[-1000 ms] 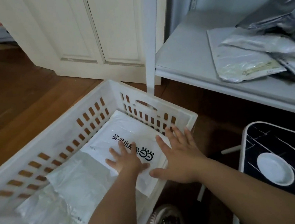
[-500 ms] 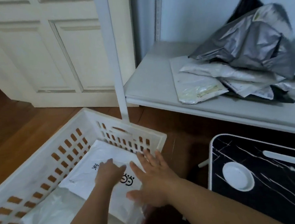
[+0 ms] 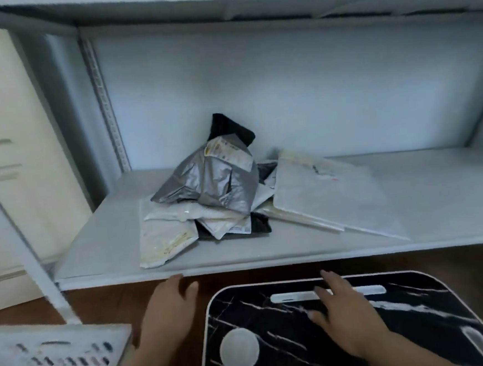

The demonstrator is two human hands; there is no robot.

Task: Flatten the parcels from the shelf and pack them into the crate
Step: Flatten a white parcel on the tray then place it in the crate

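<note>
Crate (image 3: 60, 356) blurred, cut off at the corner — parcel (image 3: 238, 226) labels unreadable.

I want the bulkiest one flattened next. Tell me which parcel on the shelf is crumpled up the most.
The silver-grey parcel on top of the pile: it is balled up and stands tall, while the white parcels around it lie flat on the shelf.

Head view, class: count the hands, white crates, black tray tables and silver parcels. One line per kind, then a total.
Hands: 2 (left hand, right hand)
White crate: 1
Black tray table: 1
Silver parcel: 1
Total: 5
</note>
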